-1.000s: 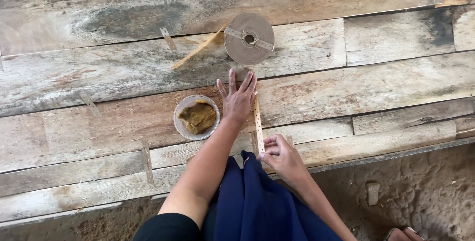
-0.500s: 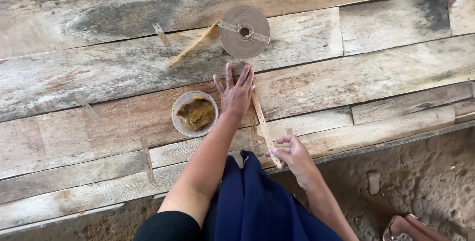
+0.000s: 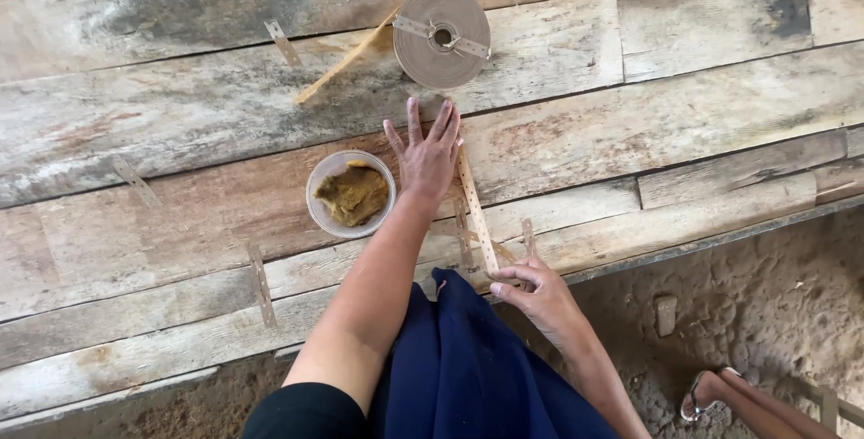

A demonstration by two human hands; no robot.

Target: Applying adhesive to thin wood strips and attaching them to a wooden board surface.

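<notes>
While the left hand point(image 3: 430, 158) lies flat on the wooden desk point(image 3: 180, 124) with its fingers spread and holding nothing, its edge presses on the far end of a thin punched strip point(image 3: 474, 209). This strip runs from that hand straight back to the right hand point(image 3: 533, 288), near the desk edge. The right hand's grip is pressed together on the near end of the strip, pinching it between thumb and fingers. Just left of the left hand stands a small clear cup point(image 3: 350, 193) with a brown paste inside; it is beside the wrist, and I cannot tell if they touch. Beyond the fingertips, a little apart, lies a flat roll point(image 3: 442, 36) of the same brown strip, with one short piece across its middle hole. A thin wooden stick point(image 3: 346, 59) lies slanted to the left of the roll, its upper end close to it. Several short strip pieces point(image 3: 262, 284) lie scattered on the planks. Dark blue cloth point(image 3: 477, 367) covers the person's lap below the desk.
</notes>
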